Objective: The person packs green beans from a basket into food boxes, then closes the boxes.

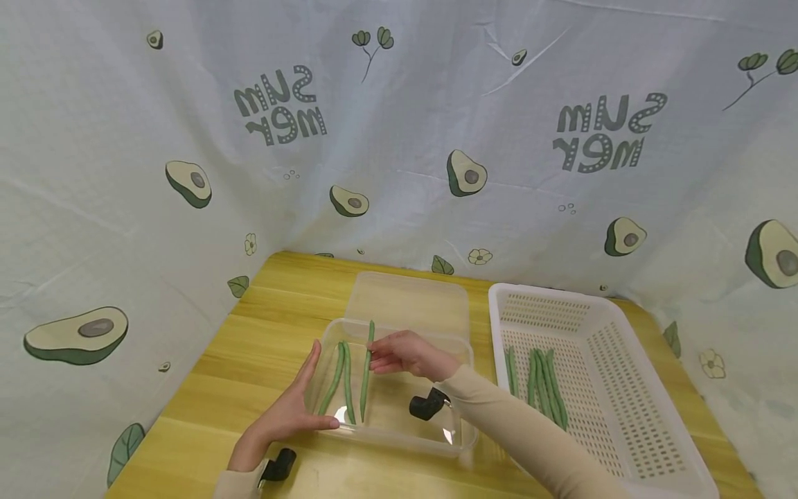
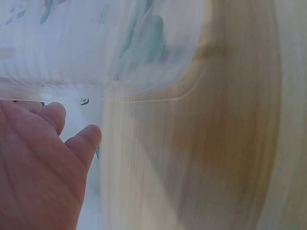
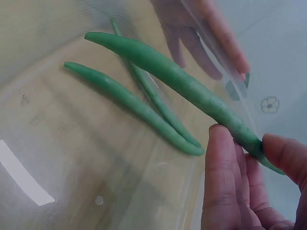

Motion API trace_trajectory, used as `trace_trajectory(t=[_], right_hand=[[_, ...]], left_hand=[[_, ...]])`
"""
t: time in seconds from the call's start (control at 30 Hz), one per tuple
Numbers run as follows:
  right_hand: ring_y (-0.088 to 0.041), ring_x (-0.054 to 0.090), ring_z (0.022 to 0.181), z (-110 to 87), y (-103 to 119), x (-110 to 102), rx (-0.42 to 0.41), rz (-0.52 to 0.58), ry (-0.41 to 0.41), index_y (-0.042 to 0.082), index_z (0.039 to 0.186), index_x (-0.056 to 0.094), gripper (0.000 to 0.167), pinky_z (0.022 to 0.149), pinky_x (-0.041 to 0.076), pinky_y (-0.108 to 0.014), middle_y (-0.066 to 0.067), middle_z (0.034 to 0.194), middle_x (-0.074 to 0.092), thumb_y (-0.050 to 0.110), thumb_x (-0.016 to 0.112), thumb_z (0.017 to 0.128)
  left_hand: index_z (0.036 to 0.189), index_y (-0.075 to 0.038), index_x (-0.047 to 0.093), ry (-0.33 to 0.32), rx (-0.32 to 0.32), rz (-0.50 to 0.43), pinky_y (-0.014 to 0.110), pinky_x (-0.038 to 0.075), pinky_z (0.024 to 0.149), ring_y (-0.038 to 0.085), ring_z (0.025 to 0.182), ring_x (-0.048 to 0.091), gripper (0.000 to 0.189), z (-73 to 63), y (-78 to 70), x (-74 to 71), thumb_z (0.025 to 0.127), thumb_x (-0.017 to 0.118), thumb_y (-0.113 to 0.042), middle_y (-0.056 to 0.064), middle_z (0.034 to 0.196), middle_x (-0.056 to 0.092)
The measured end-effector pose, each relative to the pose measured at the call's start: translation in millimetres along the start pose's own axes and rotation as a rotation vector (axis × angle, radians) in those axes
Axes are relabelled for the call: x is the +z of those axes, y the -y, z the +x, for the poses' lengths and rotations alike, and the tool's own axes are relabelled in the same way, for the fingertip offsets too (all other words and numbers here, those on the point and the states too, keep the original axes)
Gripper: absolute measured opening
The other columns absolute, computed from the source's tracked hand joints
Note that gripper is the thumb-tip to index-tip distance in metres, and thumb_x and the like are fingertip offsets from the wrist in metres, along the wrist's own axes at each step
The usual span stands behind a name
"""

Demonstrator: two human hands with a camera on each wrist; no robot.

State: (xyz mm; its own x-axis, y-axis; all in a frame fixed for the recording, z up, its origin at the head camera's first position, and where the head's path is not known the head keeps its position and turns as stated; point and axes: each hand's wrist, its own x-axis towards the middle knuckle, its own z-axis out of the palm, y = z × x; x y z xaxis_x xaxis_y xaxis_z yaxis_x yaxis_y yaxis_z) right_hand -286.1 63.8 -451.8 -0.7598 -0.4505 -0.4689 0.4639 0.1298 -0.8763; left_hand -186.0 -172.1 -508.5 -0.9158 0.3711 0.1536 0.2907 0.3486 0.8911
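Observation:
My right hand [image 1: 408,352] pinches one green bean [image 1: 366,374] between thumb and fingers, over the left part of a clear plastic box [image 1: 411,443]. In the right wrist view that bean [image 3: 177,79] slants above two other green beans [image 3: 132,108], which lie on the box floor with their ends together. My left hand [image 1: 289,409] is spread at the box's left end, its thumb along the front rim and its fingers straight up the outside. From the left wrist view, these fingers [image 2: 53,115] show beside the box wall [image 2: 62,72].
A white perforated basket [image 1: 654,388] stands to the right, with several green beans [image 1: 545,388] in its left side. Behind the box lies a clear flat lid [image 1: 408,298] on the wooden table [image 1: 231,360]. A printed curtain [image 1: 399,138] closes off the back and sides.

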Motion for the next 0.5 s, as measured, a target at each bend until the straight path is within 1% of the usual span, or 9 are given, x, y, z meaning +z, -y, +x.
trace_trajectory(t=[0.13, 0.23, 0.4, 0.5], right_hand=[[-0.017, 0.067, 0.064, 1.1, -3, 3, 0.012, -0.02, 0.003, -0.01, 0.096, 0.065, 0.016, 0.068, 0.056, -0.031, -0.012, 0.074, 0.067, 0.005, 0.063, 0.091], [-0.018, 0.067, 0.065, 1.5, -6, 5, 0.005, -0.044, 0.011, -0.01, 0.095, 0.066, 0.016, 0.069, 0.056, -0.032, -0.014, 0.075, 0.067, 0.005, 0.062, 0.091], [-0.017, 0.066, 0.063, 4.3, -12, 7, 0.021, -0.043, 0.013, -0.008, 0.088, 0.066, 0.011, 0.065, 0.056, -0.031, -0.016, 0.074, 0.066, 0.003, 0.063, 0.09], [-0.017, 0.066, 0.062, 5.6, -14, 8, 0.042, -0.035, 0.019, -0.009, 0.089, 0.064, 0.011, 0.064, 0.056, -0.029, -0.015, 0.073, 0.066, 0.002, 0.062, 0.09]], left_hand=[[0.152, -0.007, -0.007, 0.001, 0.001, -0.008, 0.067, 0.008, 0.102, 0.04, 0.139, -0.005, 0.127, 0.0, 0.2, 0.2, 0.068, 0.087, -0.025, 0.012, 0.156, -0.013], [0.152, -0.008, -0.007, 0.002, 0.0, -0.008, 0.068, 0.008, 0.102, 0.04, 0.139, -0.005, 0.127, 0.0, 1.1, 0.5, 0.068, 0.087, -0.025, 0.011, 0.157, -0.013], [0.152, -0.008, -0.007, -0.003, -0.004, -0.001, 0.068, 0.009, 0.102, 0.04, 0.139, -0.005, 0.128, -0.1, 1.9, 0.5, 0.068, 0.087, -0.026, 0.011, 0.157, -0.012], [0.152, -0.008, -0.007, -0.006, -0.005, 0.003, 0.067, 0.009, 0.102, 0.041, 0.139, -0.004, 0.128, -0.1, 1.9, 0.2, 0.067, 0.087, -0.027, 0.011, 0.157, -0.012]])
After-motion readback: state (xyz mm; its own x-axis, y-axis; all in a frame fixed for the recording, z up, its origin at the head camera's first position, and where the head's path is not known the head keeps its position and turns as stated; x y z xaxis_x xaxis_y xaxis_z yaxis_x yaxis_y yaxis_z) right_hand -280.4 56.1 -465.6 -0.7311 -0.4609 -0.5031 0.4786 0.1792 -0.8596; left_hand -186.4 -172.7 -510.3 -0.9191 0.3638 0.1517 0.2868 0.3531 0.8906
